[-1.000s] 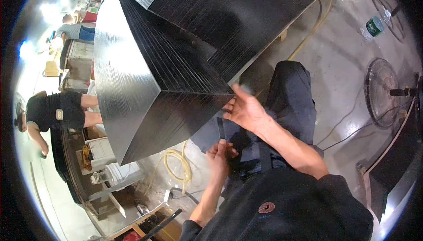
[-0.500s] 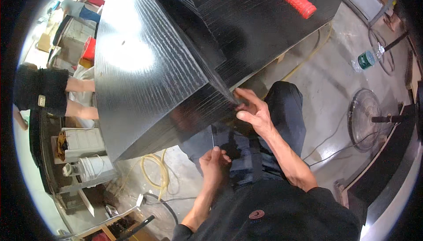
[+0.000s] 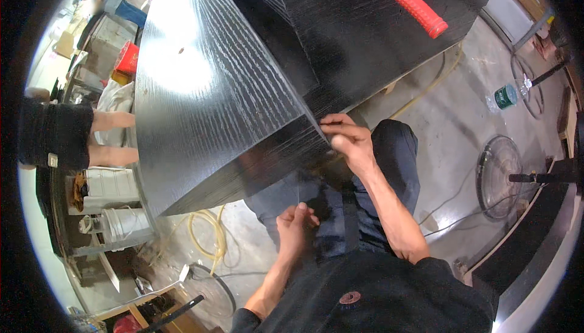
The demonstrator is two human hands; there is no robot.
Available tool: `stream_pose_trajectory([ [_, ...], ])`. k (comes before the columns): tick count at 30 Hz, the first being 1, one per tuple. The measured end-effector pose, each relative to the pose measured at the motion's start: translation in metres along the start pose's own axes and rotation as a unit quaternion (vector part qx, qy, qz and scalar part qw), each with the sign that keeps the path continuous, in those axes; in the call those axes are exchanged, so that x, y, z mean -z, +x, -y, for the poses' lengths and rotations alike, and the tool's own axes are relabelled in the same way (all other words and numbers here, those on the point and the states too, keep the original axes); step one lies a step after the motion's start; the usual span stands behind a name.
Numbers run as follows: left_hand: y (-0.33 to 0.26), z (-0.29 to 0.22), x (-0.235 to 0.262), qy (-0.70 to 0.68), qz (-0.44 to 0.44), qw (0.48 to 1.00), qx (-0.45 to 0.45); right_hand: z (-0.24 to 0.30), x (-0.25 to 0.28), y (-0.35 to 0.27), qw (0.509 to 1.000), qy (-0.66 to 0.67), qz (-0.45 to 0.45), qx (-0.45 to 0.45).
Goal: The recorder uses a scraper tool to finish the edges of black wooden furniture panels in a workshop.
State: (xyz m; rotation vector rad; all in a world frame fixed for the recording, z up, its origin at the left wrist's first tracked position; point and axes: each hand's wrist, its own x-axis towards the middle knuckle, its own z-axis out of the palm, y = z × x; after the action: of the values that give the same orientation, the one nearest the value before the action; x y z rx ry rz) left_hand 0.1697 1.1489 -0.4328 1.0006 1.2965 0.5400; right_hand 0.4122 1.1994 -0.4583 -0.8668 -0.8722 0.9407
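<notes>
So the big black wood-grain cabinet piece (image 3: 225,96) takes up the upper middle of the view, right in front of the person, with its pointed near corner tilted toward the lap. That corner's edge is being touched by the right hand (image 3: 351,141): fingers bunched close together along the edge, thumb tucked in below. Whether anything's pinched under them can't be told, it's all too dark there.

The left hand (image 3: 297,226) is held lower, over the dark trousers (image 3: 331,223) and clear of the wood. Its fingers are curled, with the thumb pressed on top, and a thin strip (image 3: 299,192) is pinched there, seen almost edge-on and pretty hard to make out.

A red textured tube (image 3: 406,1) is rested on the top of the black piece. On the floor, a yellow hose (image 3: 220,245) is left coiled on the left, and a green-labelled plastic bottle (image 3: 505,97) can be seen on the right, near a round metal base (image 3: 497,181).
</notes>
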Motion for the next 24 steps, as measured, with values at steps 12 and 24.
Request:
stream_pose_trajectory([
  [12,-0.005,-0.004,0.003,0.072,0.007,0.997,-0.007,0.030,-0.015,-0.001,0.997,-0.049,-0.003,0.060],
  [24,-0.004,0.002,-0.001,0.046,0.013,0.999,-0.001,0.111,-0.056,0.047,0.959,-0.100,0.035,0.262],
])
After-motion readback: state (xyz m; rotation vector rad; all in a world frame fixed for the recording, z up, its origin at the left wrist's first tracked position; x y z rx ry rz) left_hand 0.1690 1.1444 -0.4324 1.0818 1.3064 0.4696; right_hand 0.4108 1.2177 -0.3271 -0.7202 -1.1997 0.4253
